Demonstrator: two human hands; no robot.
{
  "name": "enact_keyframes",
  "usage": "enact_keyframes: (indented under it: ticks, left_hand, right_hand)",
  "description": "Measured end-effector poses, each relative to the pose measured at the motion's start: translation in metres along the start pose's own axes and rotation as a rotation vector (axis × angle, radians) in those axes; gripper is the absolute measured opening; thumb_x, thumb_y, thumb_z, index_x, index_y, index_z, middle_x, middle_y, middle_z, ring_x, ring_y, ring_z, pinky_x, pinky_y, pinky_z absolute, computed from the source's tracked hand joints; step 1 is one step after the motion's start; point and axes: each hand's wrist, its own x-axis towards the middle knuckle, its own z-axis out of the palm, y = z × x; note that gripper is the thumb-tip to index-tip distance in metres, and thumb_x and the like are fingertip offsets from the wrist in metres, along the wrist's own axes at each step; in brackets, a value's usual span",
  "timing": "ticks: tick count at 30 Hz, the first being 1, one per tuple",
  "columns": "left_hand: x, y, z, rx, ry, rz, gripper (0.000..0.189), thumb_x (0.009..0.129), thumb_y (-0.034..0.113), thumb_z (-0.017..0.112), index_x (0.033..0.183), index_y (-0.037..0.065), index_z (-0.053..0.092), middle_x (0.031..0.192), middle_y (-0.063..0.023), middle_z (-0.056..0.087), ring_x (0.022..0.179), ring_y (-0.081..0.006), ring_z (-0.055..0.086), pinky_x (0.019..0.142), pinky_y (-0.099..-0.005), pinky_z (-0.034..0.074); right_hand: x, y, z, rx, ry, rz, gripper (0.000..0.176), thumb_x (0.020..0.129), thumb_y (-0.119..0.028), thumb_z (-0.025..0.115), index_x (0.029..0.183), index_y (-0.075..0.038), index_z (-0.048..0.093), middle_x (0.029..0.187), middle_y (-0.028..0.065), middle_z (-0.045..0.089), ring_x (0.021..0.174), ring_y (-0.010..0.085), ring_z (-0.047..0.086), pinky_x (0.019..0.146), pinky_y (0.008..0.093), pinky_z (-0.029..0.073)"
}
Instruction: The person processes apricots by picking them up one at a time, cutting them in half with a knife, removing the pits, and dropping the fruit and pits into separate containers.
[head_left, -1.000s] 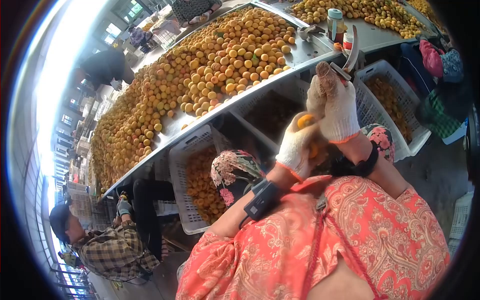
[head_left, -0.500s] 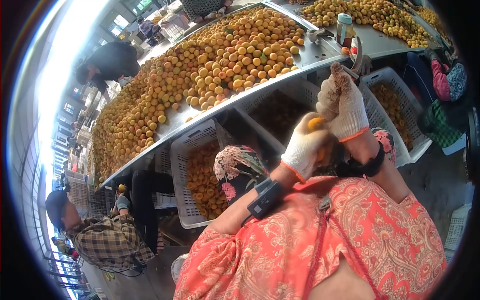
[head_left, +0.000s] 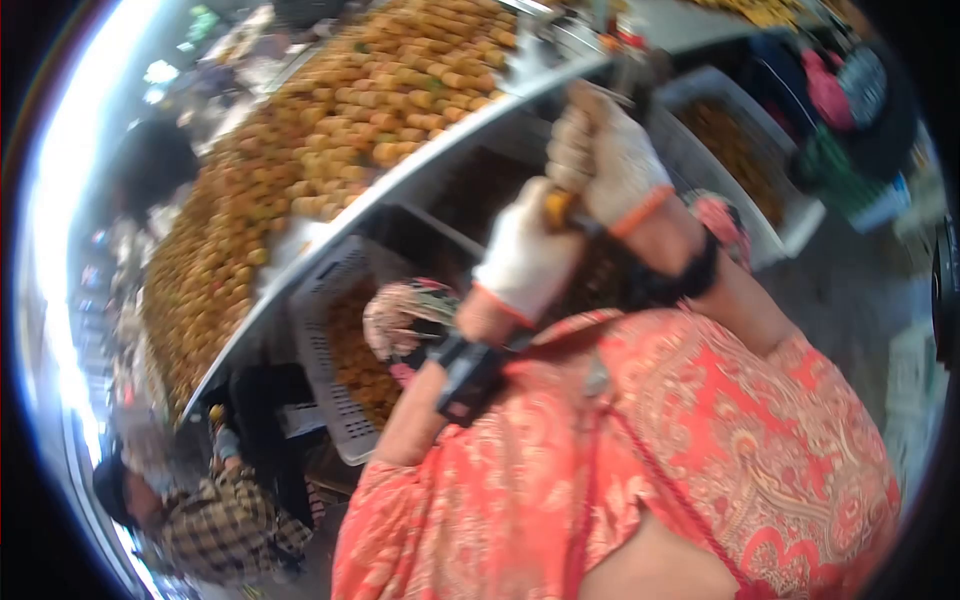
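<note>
The view is smeared by motion. My left hand [head_left: 530, 245], in a white glove with an orange cuff, is closed on an orange fruit [head_left: 558, 210] that shows at its top. Touching or nearly touching it, my right hand [head_left: 605, 155], in a soiled white glove, is closed as well; what lies inside its fingers is hidden. Both hands are held in front of the lap, just off the edge of a metal table [head_left: 400, 185]. Many orange fruits [head_left: 370, 90] are heaped on that table.
Below the table edge stand a crate [head_left: 350, 440] of cut fruit at the left and another crate [head_left: 790, 225] at the right. A person in a checked shirt [head_left: 235, 530] sits at the lower left. Another person [head_left: 155, 165] bends at the upper left.
The whole view has shifted and blurred, so the hands appear farther left and higher. They remain close together, and the orange fruit is still at my left hand.
</note>
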Motion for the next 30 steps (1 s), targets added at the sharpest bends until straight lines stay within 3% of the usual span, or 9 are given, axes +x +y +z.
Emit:
enact_keyframes:
  ticks: [1, 2, 7, 11, 14, 16, 18, 25, 30]
  left_hand:
    - [0.003, -0.011, 0.006, -0.194, -0.006, 0.067, 0.032, 0.081, -0.006, 0.063, 0.110, 0.005, 0.058, 0.083, -0.0037, 0.061, 0.061, -0.0120, 0.058, 0.050, -0.0260, 0.047]
    - [-0.001, 0.012, -0.001, -0.188, -0.072, -0.153, 0.036, 0.080, -0.007, 0.062, 0.114, 0.003, 0.057, 0.089, -0.0052, 0.063, 0.066, -0.0121, 0.060, 0.053, -0.0247, 0.049]
    - [0.002, 0.019, -0.001, -0.250, -0.122, -0.274, 0.039, 0.085, -0.002, 0.058, 0.123, 0.004, 0.055, 0.078, -0.0035, 0.061, 0.052, -0.0081, 0.053, 0.044, -0.0222, 0.041]
    - [0.004, 0.018, 0.000, -0.337, -0.170, -0.279, 0.027, 0.091, 0.012, 0.061, 0.115, 0.002, 0.054, 0.075, -0.0042, 0.061, 0.049, -0.0094, 0.052, 0.042, -0.0222, 0.039]
    - [0.006, -0.008, -0.003, -0.335, -0.163, -0.149, 0.019, 0.100, 0.021, 0.051, 0.105, 0.004, 0.057, 0.079, -0.0052, 0.063, 0.052, -0.0112, 0.056, 0.044, -0.0237, 0.041]
    - [-0.002, 0.020, -0.005, -0.368, -0.137, -0.231, 0.026, 0.101, 0.026, 0.051, 0.115, 0.005, 0.057, 0.083, -0.0041, 0.063, 0.054, -0.0105, 0.055, 0.045, -0.0232, 0.040]
    - [-0.003, 0.008, -0.010, -0.352, -0.188, -0.149, 0.032, 0.101, 0.028, 0.052, 0.122, 0.004, 0.056, 0.084, -0.0027, 0.062, 0.054, -0.0068, 0.052, 0.045, -0.0221, 0.037]
    - [-0.008, 0.008, -0.007, -0.631, -0.256, -0.121, 0.040, 0.102, 0.039, 0.052, 0.122, 0.004, 0.052, 0.072, -0.0026, 0.056, 0.047, -0.0091, 0.047, 0.041, -0.0236, 0.033]
    - [-0.010, 0.008, 0.002, -0.844, -0.185, -0.262, 0.045, 0.099, 0.049, 0.053, 0.114, 0.006, 0.053, 0.066, -0.0046, 0.053, 0.045, -0.0123, 0.044, 0.040, -0.0247, 0.030]
  right_hand:
    - [-0.003, -0.002, 0.005, -0.032, 0.066, 0.020, 0.039, 0.100, -0.037, 0.052, 0.067, -0.019, 0.040, 0.050, -0.0048, 0.032, 0.038, 0.0104, 0.026, 0.037, 0.0275, 0.022]
    - [0.000, -0.002, 0.000, -0.039, 0.063, 0.020, 0.040, 0.099, -0.038, 0.053, 0.066, -0.019, 0.039, 0.049, -0.0044, 0.033, 0.037, 0.0113, 0.026, 0.036, 0.0285, 0.022]
    - [0.006, -0.002, -0.010, 0.036, 0.126, 0.044, 0.038, 0.098, -0.037, 0.057, 0.068, -0.018, 0.042, 0.049, -0.0034, 0.037, 0.035, 0.0140, 0.030, 0.036, 0.0308, 0.024]
    - [0.006, -0.003, -0.008, -0.041, 0.164, 0.041, 0.036, 0.098, -0.036, 0.057, 0.070, -0.017, 0.043, 0.051, -0.0026, 0.039, 0.036, 0.0143, 0.033, 0.036, 0.0306, 0.025]
    - [0.006, -0.002, -0.011, 0.032, 0.102, 0.050, 0.034, 0.096, -0.030, 0.055, 0.068, -0.019, 0.043, 0.053, -0.0035, 0.038, 0.039, 0.0125, 0.033, 0.037, 0.0292, 0.025]
    - [0.005, -0.003, -0.016, 0.059, 0.033, 0.098, 0.037, 0.097, -0.030, 0.056, 0.064, -0.020, 0.041, 0.051, -0.0054, 0.034, 0.039, 0.0102, 0.029, 0.037, 0.0276, 0.024]
    - [0.003, -0.004, -0.014, 0.128, 0.069, 0.148, 0.044, 0.096, -0.032, 0.061, 0.061, -0.019, 0.038, 0.049, -0.0057, 0.030, 0.038, 0.0101, 0.025, 0.037, 0.0271, 0.023]
    - [0.002, -0.009, -0.016, 0.247, 0.115, 0.226, 0.046, 0.098, -0.031, 0.060, 0.061, -0.018, 0.036, 0.052, -0.0062, 0.027, 0.040, 0.0107, 0.024, 0.039, 0.0272, 0.021]
    - [0.007, -0.007, -0.022, 0.328, 0.043, 0.186, 0.045, 0.099, -0.034, 0.059, 0.063, -0.018, 0.035, 0.052, -0.0056, 0.025, 0.040, 0.0112, 0.022, 0.040, 0.0275, 0.019]
